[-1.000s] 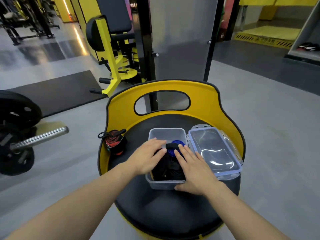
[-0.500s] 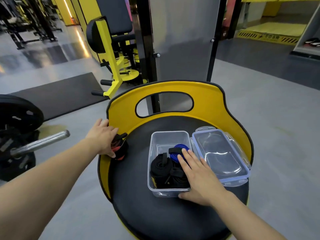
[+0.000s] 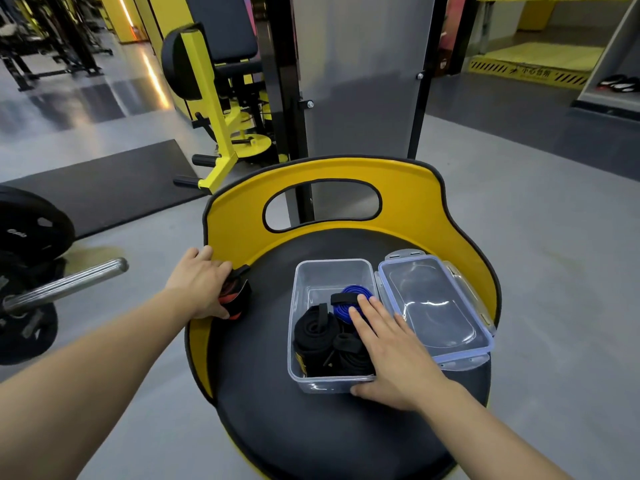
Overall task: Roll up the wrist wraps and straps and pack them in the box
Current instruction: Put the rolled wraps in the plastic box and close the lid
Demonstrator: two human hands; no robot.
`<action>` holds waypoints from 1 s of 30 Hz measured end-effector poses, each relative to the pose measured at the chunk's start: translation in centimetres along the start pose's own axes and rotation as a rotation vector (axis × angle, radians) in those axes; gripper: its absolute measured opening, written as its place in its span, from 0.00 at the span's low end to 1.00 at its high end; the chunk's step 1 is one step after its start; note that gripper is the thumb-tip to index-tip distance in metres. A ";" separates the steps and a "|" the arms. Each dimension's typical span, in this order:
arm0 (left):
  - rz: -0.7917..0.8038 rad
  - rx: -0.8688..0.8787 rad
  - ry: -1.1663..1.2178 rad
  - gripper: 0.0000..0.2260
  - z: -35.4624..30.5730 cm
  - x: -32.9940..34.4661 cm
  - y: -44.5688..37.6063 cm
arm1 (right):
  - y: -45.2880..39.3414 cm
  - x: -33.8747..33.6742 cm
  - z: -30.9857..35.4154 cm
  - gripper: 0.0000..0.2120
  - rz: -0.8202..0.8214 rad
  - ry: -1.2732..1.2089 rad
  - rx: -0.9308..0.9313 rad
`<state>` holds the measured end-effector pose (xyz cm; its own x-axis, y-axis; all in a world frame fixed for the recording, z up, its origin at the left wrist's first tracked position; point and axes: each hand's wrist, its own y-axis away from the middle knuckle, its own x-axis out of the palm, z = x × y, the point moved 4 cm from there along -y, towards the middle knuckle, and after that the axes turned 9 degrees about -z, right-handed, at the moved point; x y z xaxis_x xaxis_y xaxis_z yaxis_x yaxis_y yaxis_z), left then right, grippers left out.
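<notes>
A clear plastic box (image 3: pixel 330 270) stands on the black round seat (image 3: pixel 311 427). Inside it lie rolled black straps (image 3: pixel 317 332) and a blue rolled strap (image 3: pixel 353 296). My right hand (image 3: pixel 391 351) rests flat over the box's right side, fingers spread on the rolls, thumb against the front wall. My left hand (image 3: pixel 199 282) is closed around a rolled black and red wrist wrap (image 3: pixel 237 294) at the seat's left edge, beside the yellow rim.
The box's clear lid (image 3: pixel 433 306) lies open to the right of the box. A yellow backrest (image 3: pixel 346 171) curves behind the seat. A barbell sleeve (image 3: pixel 65 284) with black plates sits on the floor at left. A yellow gym machine (image 3: pixel 221 133) stands behind.
My left hand left the box, went to the seat's left edge and took hold of the black and red wrap. My right hand stayed on the box.
</notes>
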<state>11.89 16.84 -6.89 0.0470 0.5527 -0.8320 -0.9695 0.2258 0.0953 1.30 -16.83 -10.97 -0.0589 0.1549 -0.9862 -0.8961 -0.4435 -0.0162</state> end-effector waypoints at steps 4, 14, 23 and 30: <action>0.029 -0.039 0.212 0.38 -0.5 0.4 0.4 | 0.0 -0.1 0.1 0.58 0.009 0.006 0.002; -0.152 -0.251 0.627 0.36 -2.6 -1.1 0.8 | 0.0 0.0 0.0 0.59 0.015 0.004 0.004; -0.453 -0.196 0.820 0.39 -6.6 -10.2 -1.9 | 0.1 0.0 0.0 0.58 0.014 0.005 0.007; -0.298 -0.122 0.658 0.42 -12.0 -8.0 -3.5 | 0.0 0.1 0.0 0.59 0.006 0.005 0.001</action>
<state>12.00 2.06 -7.13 0.1962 -0.1236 -0.9727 -0.9597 0.1792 -0.2163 1.28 -16.79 -11.06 -0.0618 0.1478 -0.9871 -0.8964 -0.4432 -0.0102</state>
